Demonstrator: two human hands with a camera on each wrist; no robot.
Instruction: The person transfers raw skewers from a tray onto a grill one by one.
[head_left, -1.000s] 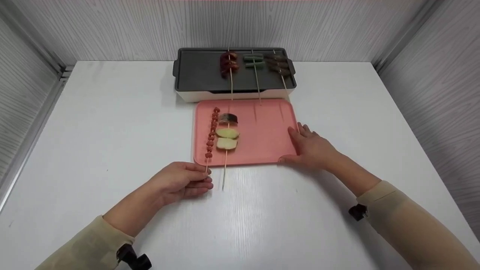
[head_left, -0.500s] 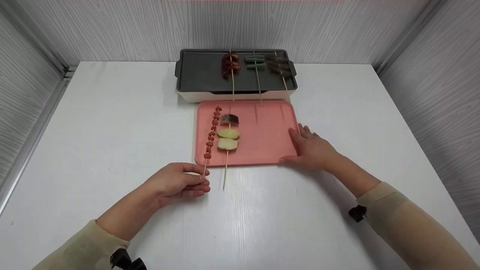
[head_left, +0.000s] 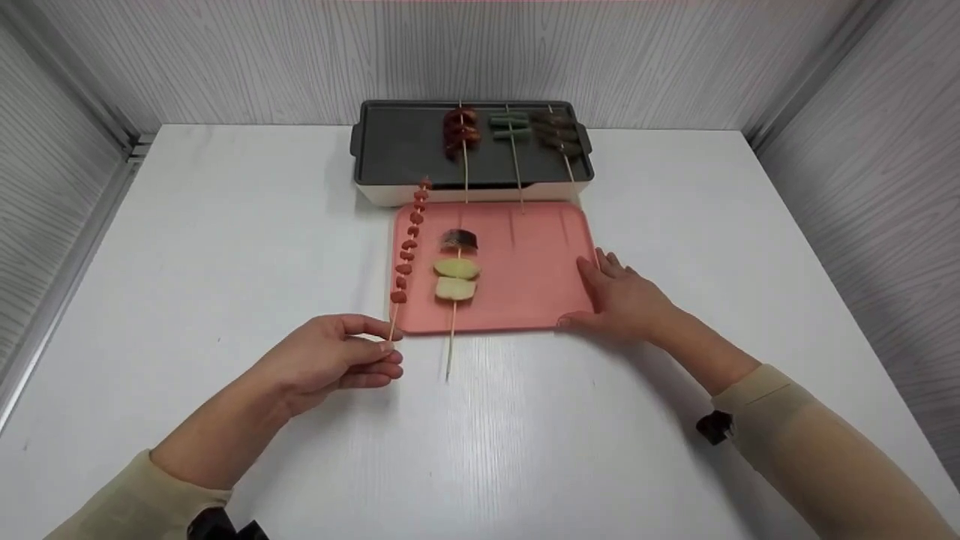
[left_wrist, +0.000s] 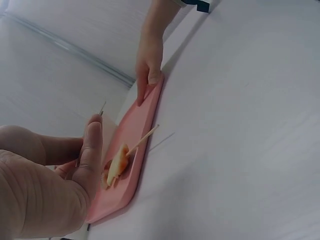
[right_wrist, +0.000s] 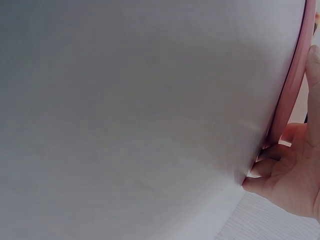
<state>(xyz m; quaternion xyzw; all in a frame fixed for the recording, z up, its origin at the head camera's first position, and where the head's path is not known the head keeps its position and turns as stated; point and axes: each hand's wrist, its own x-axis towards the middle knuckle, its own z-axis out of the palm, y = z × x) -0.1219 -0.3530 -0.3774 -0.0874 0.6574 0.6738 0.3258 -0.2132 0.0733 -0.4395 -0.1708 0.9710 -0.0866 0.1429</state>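
My left hand (head_left: 330, 360) pinches the bare end of a skewer (head_left: 409, 244) strung with several small red pieces. It slants over the left side of the pink tray (head_left: 525, 300), its far end overlapping the grill's front edge in the head view. In the left wrist view, only a bit of stick (left_wrist: 103, 107) shows past the fingers. My right hand (head_left: 626, 300) holds the tray's near right corner, with thumb at the front rim and fingers along the side. A skewer of pale slices and a dark-skinned chunk (head_left: 455, 289) lies on the tray, its stick beyond the front rim.
Behind the tray stands a flat black grill plate (head_left: 405, 146) on a white base. On its right half lie skewers of glossy reddish-brown pieces (head_left: 461, 131), green sticks (head_left: 510, 127) and dark brown pieces (head_left: 556, 135). The white table (head_left: 480, 450) meets panel walls behind and at both sides.
My left hand has moved left, and the red-piece skewer has shifted forward and left, its tip passing from over the tray to the grill's front edge. The right hand and tray stay put.
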